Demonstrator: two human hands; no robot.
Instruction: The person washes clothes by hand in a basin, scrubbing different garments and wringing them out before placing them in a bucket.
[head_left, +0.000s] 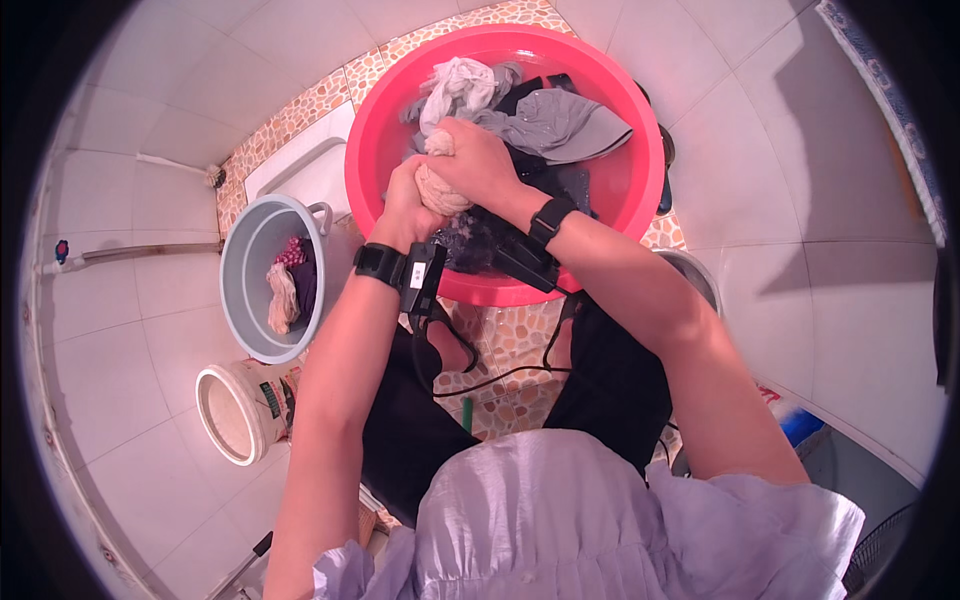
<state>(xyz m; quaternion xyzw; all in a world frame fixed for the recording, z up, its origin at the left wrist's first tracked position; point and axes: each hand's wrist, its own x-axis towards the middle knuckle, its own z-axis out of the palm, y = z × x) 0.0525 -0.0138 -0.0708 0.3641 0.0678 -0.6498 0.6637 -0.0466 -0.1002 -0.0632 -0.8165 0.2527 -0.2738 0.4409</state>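
Note:
My left hand (412, 199) and my right hand (476, 161) both grip a twisted, bunched cream cloth (439, 187) above a large red plastic basin (645, 165). Its upper end pokes out beside my right hand. In the basin, a white cloth (461, 86) lies at the far left and a grey garment (555, 124) with a dark edge lies at the far right. Dark wet cloth (472, 244) lies in water below my hands. A black strap and a black device sit at each wrist.
A grey-blue bucket (232, 281) holding a few cloths stands left of the basin, with a white lidded tub (229, 416) nearer. A white ceramic fixture (300, 165) lies behind the bucket. A metal bowl (694, 274) is partly visible at right. A black cable (495, 379) hangs between the knees.

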